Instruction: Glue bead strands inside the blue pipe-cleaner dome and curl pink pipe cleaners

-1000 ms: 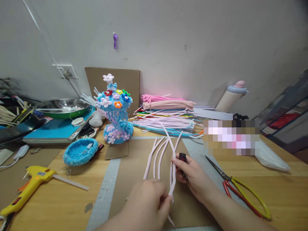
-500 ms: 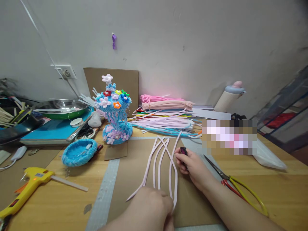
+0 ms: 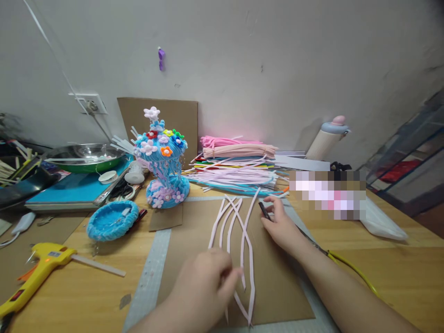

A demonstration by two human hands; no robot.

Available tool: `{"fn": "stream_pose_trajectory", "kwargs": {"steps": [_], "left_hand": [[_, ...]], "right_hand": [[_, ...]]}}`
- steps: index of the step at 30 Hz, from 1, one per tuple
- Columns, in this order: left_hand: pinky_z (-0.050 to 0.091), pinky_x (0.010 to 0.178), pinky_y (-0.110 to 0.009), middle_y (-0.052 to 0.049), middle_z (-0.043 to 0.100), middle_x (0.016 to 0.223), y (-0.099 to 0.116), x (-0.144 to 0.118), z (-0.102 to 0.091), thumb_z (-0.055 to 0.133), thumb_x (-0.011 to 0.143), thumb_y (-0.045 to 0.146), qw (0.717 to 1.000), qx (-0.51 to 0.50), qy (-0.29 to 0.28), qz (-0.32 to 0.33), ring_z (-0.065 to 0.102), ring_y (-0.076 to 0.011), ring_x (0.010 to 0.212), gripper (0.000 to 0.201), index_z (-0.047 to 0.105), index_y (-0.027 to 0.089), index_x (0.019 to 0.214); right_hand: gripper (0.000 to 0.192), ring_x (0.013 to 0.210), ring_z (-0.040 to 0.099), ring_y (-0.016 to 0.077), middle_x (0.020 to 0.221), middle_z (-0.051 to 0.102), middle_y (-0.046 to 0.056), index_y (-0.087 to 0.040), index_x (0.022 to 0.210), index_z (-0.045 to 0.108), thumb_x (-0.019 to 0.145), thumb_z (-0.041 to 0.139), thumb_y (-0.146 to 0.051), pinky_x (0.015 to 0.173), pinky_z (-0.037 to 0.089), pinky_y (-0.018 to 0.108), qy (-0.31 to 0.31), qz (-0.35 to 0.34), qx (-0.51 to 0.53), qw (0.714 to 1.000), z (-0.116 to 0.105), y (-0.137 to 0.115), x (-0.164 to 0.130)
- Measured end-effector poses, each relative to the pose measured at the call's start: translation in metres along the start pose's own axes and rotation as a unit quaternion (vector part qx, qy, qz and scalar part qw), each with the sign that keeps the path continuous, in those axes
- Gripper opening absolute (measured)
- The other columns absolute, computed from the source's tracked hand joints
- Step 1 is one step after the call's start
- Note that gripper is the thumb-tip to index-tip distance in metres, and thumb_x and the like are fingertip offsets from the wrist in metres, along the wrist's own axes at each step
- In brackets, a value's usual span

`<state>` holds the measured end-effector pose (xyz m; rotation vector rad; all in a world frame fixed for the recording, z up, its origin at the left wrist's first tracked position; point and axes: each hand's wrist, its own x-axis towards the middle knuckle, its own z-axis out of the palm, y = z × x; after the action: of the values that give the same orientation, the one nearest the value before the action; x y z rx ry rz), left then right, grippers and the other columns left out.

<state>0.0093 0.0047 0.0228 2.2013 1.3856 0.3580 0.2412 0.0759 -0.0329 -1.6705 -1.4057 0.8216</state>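
In the head view I am pinching the near ends of the pale pink pipe cleaners (image 3: 243,240) with my left hand (image 3: 204,286), fingers pressed together on them near the bench's front edge. Their long axes are running away from me toward the back edge. My right hand (image 3: 282,224) is gripping a small dark tool (image 3: 264,210) just beside their far ends.

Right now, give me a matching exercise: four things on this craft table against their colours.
Things:
1. glue gun
2. small woven dish
3. strips by the left hand
4. little bow on the wall

Colours:
A. purple
B. pale pink
C. yellow
D. blue

Pairs: 1-C, 2-D, 3-B, 4-A
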Motion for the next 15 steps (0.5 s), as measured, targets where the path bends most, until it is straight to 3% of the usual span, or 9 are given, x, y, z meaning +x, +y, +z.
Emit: {"fn": "stream_pose_trajectory", "kwargs": {"steps": [3, 7, 12, 15], "left_hand": [[0.024, 0.054, -0.027, 0.002, 0.046, 0.058, -0.013, 0.009, -0.007, 0.041, 0.091, 0.037, 0.996, -0.004, 0.077, -0.052, 0.044, -0.0138, 0.057, 0.039, 0.036, 0.020, 0.056], [0.023, 0.055, -0.028, 0.002, 0.041, 0.057, -0.026, 0.019, -0.013, 0.038, 0.092, 0.039, 0.990, -0.010, 0.118, -0.079, 0.041, -0.0155, 0.057, 0.040, 0.030, 0.021, 0.057], [0.029, 0.057, -0.028, 0.001, 0.050, 0.063, -0.030, 0.020, -0.009, 0.043, 0.090, 0.033, 0.987, -0.044, 0.133, -0.075, 0.049, -0.0172, 0.063, 0.030, 0.046, 0.020, 0.062], [0.036, 0.057, -0.027, 0.001, 0.056, 0.075, -0.029, 0.019, -0.006, 0.047, 0.088, 0.031, 0.984, -0.078, 0.144, -0.069, 0.051, -0.0147, 0.060, 0.017, 0.058, 0.023, 0.097]], "right_hand": [[0.032, 0.102, 0.054, 0.0224, 0.105, 0.054, 0.006, -0.021, 0.100, 0.057, 0.073, 0.048, -0.008, 0.088, 0.041, 0.035, -0.023, -0.037, -0.125, 0.991, -0.005, 0.004, 0.001], [0.033, 0.102, 0.056, 0.0251, 0.113, 0.051, 0.013, -0.015, 0.109, 0.061, 0.079, 0.047, -0.009, 0.084, 0.041, 0.034, -0.044, -0.043, -0.257, 0.965, -0.006, 0.006, -0.004], [0.036, 0.092, 0.061, 0.0276, 0.114, 0.054, 0.013, -0.019, 0.118, 0.060, 0.085, 0.048, -0.018, 0.070, 0.042, 0.034, -0.054, -0.038, -0.368, 0.928, -0.009, 0.003, -0.009], [0.036, 0.099, 0.060, 0.0281, 0.113, 0.057, 0.013, -0.020, 0.120, 0.060, 0.087, 0.047, -0.019, 0.074, 0.042, 0.034, -0.057, -0.048, -0.399, 0.914, -0.009, 0.001, -0.009]]}}
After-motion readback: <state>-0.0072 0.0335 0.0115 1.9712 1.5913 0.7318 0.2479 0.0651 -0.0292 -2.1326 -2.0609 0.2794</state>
